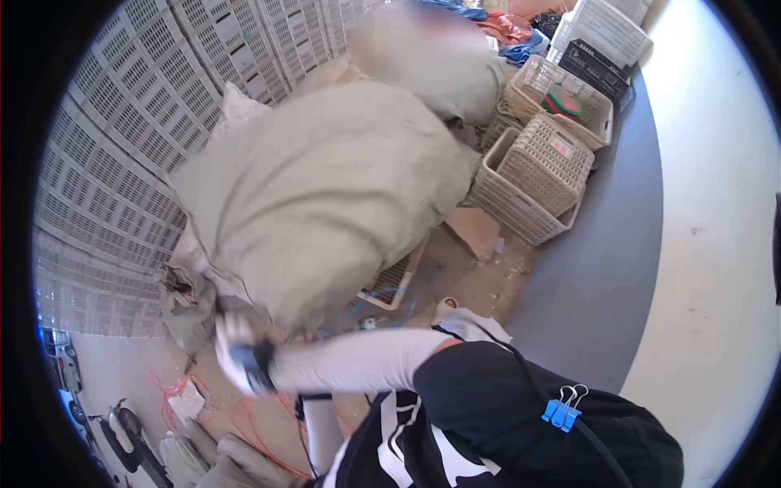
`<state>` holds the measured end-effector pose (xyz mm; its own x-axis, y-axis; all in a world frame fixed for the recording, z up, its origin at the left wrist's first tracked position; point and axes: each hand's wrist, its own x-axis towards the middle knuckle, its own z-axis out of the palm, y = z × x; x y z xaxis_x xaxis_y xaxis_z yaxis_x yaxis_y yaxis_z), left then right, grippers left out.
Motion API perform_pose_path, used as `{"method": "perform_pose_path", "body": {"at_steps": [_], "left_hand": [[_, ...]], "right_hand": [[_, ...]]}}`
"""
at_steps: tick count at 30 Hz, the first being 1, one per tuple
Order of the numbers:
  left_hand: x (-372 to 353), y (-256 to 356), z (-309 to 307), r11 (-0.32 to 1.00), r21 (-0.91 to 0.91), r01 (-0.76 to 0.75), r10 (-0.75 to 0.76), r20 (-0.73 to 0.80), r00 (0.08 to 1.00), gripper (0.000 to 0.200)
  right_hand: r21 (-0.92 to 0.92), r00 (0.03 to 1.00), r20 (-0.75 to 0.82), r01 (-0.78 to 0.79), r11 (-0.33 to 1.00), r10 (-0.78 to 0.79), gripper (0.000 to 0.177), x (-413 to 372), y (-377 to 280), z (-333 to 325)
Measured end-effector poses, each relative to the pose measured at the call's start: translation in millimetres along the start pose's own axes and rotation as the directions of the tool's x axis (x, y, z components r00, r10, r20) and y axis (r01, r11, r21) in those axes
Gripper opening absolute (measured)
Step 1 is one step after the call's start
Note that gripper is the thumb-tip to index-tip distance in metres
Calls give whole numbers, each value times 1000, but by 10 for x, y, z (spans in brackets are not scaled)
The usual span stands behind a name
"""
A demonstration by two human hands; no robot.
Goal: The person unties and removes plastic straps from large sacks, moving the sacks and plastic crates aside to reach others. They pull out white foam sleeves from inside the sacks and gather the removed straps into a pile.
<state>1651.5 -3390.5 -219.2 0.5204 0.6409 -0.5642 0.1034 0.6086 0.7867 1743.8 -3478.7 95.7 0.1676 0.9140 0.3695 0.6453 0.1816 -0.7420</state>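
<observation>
My right hand (234,351), in a white glove with a dark band at the wrist, is stretched out to the left and smeared by motion. It is at the lower edge of a large, bulging grey-green cloth sack (325,179), near a smaller grey bag (187,305); I cannot tell whether it grips anything. My left forearm (323,435), in a white sleeve with a black band, shows below the right arm, its hand hidden behind that arm. Under the sack a plastic crate (392,286) sticks out.
Stacked plastic crates (122,106) form a wall at the left. More crates (529,191) stand at the right by a grey and white wall (708,203). A broken brown piece (474,232) lies on the floor. Lower left are red cords (260,439), filled sacks (244,464) and a scooter (126,435).
</observation>
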Motion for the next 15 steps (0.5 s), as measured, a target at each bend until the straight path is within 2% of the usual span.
{"method": "perform_pose_path", "body": {"at_steps": [3, 5, 6, 7, 8, 9, 10, 11, 12, 13, 14, 15], "left_hand": [[-280, 20, -799, 947, 28, 319, -308, -193, 932, 38], [-516, -79, -911, 877, 68, 475, -451, -224, 864, 43], [-655, -97, -819, 859, 97, 502, -474, -220, 853, 46], [-1131, 89, -413, 935, 184, 304, -303, -35, 952, 32], [-1279, 72, -260, 934, 239, 267, -265, -39, 963, 32], [-1313, 63, -95, 928, 297, 226, -227, -33, 973, 32], [-1306, 57, 59, 930, 309, 197, -202, -16, 979, 32], [-1294, 34, 222, 933, 317, 168, -177, 0, 984, 31], [-1281, 17, 400, 935, 326, 138, -151, 15, 988, 30], [-1261, 34, 590, 929, 346, 132, -160, 53, 986, 32], [-1226, 64, 828, 923, 365, 125, -169, 92, 981, 35], [-1206, 74, 1109, 919, 378, 114, -175, 132, 976, 37]], "right_hand": [[228, 981, 158, 72, 971, -110, 37, -124, -184, 122], [334, 978, 187, 26, 942, -93, 38, -390, -87, -78], [332, 996, 87, -49, 942, 21, 39, -570, 121, -204], [299, 986, -55, -132, 945, 155, 40, -754, 407, -296], [206, 897, -334, -231, 951, 290, 32, -1027, 892, -337], [-130, 759, -615, -366, 921, 215, 23, -1404, 1246, -589], [-210, 666, -718, -485, 849, 203, 23, -1868, 1544, -942], [-461, 654, -741, -663, 590, 155, 20, -2385, 1870, -1205], [-456, 580, -797, -760, 463, 166, 17, -2858, 2115, -1472], [139, 80, -936, -812, 567, 343, 18, -3208, 2266, -1694], [230, -92, -949, -856, 463, 301, 22, -3705, 2588, -1846], [266, -123, -918, -895, 359, 376, 29, -4162, 2736, -2083]]}}
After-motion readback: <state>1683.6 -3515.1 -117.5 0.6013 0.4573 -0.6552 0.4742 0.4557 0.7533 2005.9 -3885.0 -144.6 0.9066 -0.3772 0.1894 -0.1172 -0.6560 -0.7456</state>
